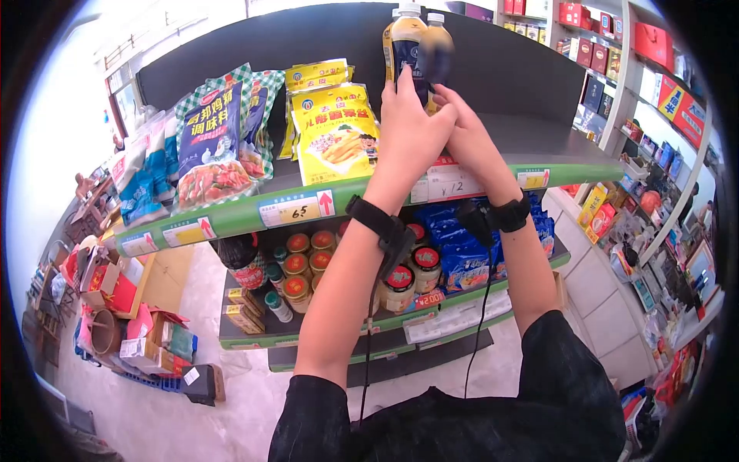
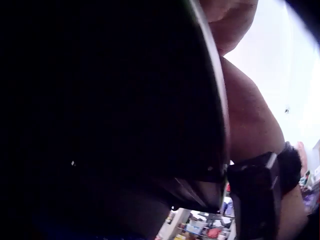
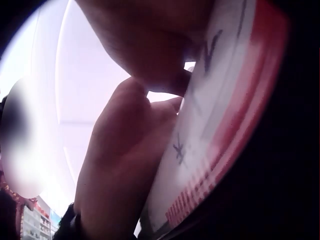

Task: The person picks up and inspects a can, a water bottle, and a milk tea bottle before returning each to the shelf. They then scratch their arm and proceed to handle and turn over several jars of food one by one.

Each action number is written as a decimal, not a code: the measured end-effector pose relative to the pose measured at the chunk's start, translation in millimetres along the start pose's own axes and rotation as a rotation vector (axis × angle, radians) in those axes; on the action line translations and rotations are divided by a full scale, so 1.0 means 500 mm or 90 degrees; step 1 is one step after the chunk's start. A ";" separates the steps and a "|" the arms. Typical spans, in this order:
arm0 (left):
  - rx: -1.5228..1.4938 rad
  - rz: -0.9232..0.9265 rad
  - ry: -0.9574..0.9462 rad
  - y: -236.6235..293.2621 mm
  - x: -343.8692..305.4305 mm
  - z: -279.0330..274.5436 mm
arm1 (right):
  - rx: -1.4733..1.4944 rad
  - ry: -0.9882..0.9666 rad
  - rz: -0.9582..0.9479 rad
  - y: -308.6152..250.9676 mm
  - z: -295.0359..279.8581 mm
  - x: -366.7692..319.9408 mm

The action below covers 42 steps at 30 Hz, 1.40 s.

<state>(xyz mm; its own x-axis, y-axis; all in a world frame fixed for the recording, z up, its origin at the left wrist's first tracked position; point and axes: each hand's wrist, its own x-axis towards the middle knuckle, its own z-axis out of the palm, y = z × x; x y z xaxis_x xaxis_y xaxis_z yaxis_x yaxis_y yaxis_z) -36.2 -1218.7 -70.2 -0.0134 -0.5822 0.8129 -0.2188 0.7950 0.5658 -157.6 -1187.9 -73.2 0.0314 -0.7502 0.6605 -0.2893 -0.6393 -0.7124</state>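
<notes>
Several drink bottles (image 1: 409, 35) with white caps, yellowish contents and dark labels stand close together at the back of the top shelf. My left hand (image 1: 414, 135) is in front of them, its visible fingers straight and pointing up against the lower part of the front bottle. My right hand (image 1: 468, 138) reaches in from the right, its fingertips at the base of the right-hand bottle (image 1: 437, 35), whose middle is blurred. Both hands meet and overlap above the shelf edge, and they hide the bottle bottoms. I cannot tell how the right fingers lie behind the left thumb.
Yellow snack packets (image 1: 335, 138) and blue-green seasoning bags (image 1: 219, 142) stand left of my hands. A green shelf edge (image 1: 354, 189) carries price tags. Beneath are lidded jars (image 1: 398, 281) and blue packets (image 1: 462, 239). Cardboard boxes (image 1: 146, 346) lie on the floor at left.
</notes>
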 end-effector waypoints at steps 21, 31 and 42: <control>0.066 -0.040 -0.042 0.006 -0.018 -0.012 | 0.076 0.011 0.128 -0.033 0.004 -0.015; 0.062 0.028 -0.023 0.017 -0.025 -0.013 | -0.204 0.165 -0.064 0.004 0.003 -0.019; 0.121 0.250 0.104 0.107 -0.069 -0.029 | -0.049 0.296 -0.250 -0.016 -0.005 -0.048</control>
<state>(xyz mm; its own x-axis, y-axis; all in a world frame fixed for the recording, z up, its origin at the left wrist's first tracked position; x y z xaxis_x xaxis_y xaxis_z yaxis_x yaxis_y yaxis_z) -33.2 -1153.5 -65.9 0.0202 -0.1960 0.9804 -0.4025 0.8960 0.1874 -158.3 -1164.2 -83.0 -0.2664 -0.2983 0.9166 -0.4094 -0.8259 -0.3878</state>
